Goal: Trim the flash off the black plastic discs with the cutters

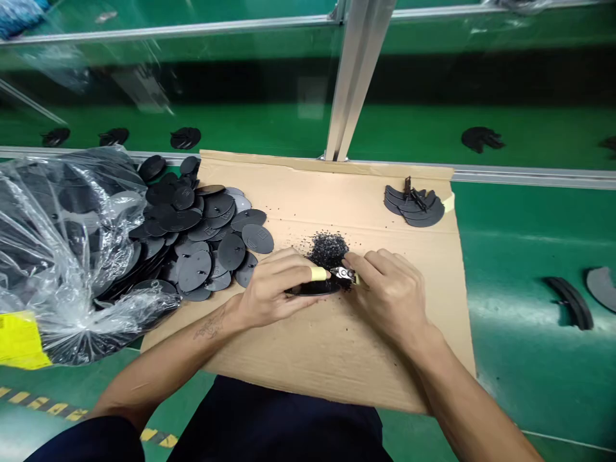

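Note:
Between the fingers and thumb of my left hand (282, 289) is a black plastic disc (315, 287), held over the cardboard sheet (269, 359). Yellow tape wraps one of that hand's digits. My right hand (392, 292) is closed around a pair of cutting pliers (343, 274), whose jaws meet the near side of the disc's edge; the handles are mostly hidden in the palm. Just beyond both hands lies a heap of small black plastic bits (328, 249). A loose pile of similar black discs (195, 269) lies left of my left hand.
A clear plastic bag (62, 256) full of discs bulges at the left. Several cut black discs (416, 206) lie fanned on the cardboard's far right corner. A metal upright (356, 83) rises behind it. Curved black parts (570, 303) rest on the green surface at right.

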Demonstrator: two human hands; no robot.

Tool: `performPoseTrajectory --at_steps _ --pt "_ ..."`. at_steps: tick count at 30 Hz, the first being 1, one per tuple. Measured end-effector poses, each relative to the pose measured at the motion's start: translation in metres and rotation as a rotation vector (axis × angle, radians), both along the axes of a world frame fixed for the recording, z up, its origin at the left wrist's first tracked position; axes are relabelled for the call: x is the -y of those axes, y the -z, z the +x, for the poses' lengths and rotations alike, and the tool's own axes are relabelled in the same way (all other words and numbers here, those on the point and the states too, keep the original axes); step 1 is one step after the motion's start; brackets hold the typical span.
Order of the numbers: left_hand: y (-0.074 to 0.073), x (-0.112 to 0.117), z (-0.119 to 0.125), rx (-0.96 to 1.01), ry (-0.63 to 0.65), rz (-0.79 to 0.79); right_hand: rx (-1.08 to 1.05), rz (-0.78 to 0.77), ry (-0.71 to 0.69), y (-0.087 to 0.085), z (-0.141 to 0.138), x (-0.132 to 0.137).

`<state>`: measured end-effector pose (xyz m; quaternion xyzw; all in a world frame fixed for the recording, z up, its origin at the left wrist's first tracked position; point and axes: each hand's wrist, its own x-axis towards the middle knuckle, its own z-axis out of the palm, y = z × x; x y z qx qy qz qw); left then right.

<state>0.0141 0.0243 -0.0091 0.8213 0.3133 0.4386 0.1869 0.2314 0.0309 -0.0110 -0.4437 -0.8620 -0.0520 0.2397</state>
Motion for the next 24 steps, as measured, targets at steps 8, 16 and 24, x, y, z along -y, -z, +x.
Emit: performPoseTrajectory --at_steps 8,16,24 --pt "0.003 -0.002 -0.005 -0.237 -0.162 0.231 -0.077 -0.124 -0.028 -0.004 0.0 0.001" --pt "0.002 -0.005 -0.005 -0.208 -0.075 0.202 -0.247 -0.126 -0.145 -0.006 -0.007 0.005" --pt "0.008 -0.009 -0.015 -0.48 -0.167 0.148 -0.429 -0.216 -0.272 -0.013 -0.003 0.004"
